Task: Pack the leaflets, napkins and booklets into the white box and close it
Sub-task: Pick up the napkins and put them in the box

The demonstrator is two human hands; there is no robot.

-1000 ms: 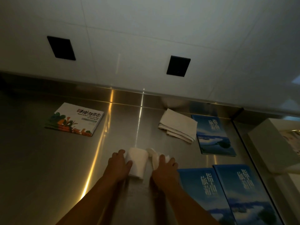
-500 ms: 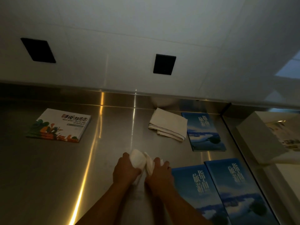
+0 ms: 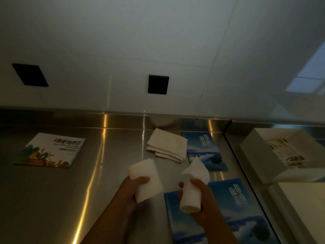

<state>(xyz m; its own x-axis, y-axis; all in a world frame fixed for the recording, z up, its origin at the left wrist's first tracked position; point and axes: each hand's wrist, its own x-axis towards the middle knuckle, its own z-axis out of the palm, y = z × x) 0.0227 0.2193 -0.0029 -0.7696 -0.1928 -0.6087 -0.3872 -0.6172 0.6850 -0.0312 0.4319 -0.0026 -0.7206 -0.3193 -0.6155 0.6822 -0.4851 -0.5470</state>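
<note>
Lifted clear of the steel counter (image 3: 84, 199) and drawn apart, both hands now carry what they were gathering against the metal half a second ago. The left hand (image 3: 131, 192) grips a flat folded napkin (image 3: 146, 176) by its near end, while the right hand (image 3: 204, 196) closes round a bunched napkin (image 3: 191, 189) whose loose end flares upward. Both napkins hang above the counter's front middle, well apart from the white box (image 3: 253, 152), which stands open beyond the counter's right edge with printed sheets (image 3: 284, 154) already lying inside. The pick-up looks complete, and a carry to the right, toward the box, appears to be the step in hand; closing remains far off. Left on the counter are a stack of beige napkins (image 3: 167, 145) near the back edge, one blue booklet (image 3: 205, 152) just beside it, two more blue booklets (image 3: 246, 217) side by side at the front right corner, and a white leaflet (image 3: 52, 150) toward the back left. Each blue cover bears two vertical columns of Chinese characters that appear to read 旅游指南. The leaflet's bold title begins 手绘; its remaining characters and the smaller lines beneath are too blurred to make out. No brand name shows on the box or napkins.
</note>
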